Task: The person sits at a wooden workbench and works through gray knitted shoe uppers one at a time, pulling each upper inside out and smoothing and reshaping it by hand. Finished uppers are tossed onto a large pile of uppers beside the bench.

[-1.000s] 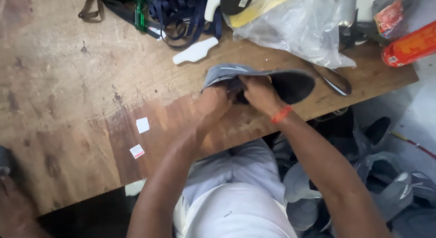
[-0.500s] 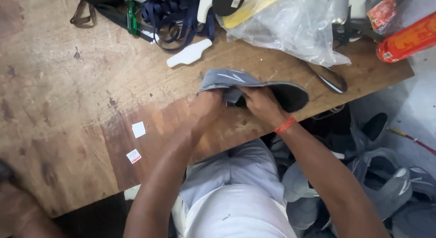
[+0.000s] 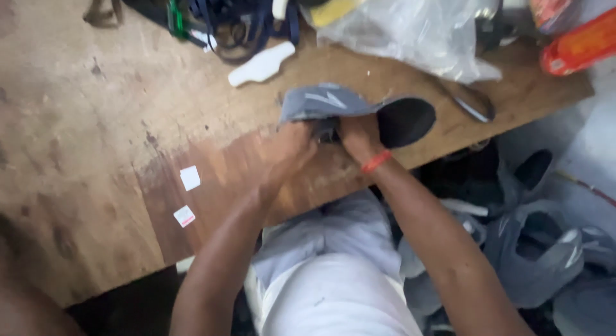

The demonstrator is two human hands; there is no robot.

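- The person's left hand (image 3: pixel 289 153) and right hand (image 3: pixel 357 134) both grasp a grey shoe upper (image 3: pixel 324 105) near the front edge of the wooden desk (image 3: pixel 96 118). The fingers are blurred, so the exact grip is not clear.
- The shoe upper lies with its grey fabric, marked by a pale stripe, facing up, and a dark oval sole piece (image 3: pixel 404 121) sticks out to the right. Both hands press in at the middle of the shoe, where fabric and sole meet, which suggests that they steady the two parts against each other.
- The shoe rests on the desk rather than in the air, so the wood seems to take the pressure of the hands.
- An orange band (image 3: pixel 376 161) sits on the right wrist.
- Two small white paper squares (image 3: pixel 190 177) lie on the darker patch of the desk, well apart from the hands.
- A white flat plastic piece (image 3: pixel 262 64) lies beyond the shoe, beside a tangle of dark blue straps (image 3: pixel 237 18).
- A clear plastic bag (image 3: pixel 417 28) lies at the far edge, and a dark curved tool (image 3: pixel 473 103) rests just beside the sole piece.
- More grey shoe uppers (image 3: pixel 539 259) are piled on the floor to the person's right, within easy reach.
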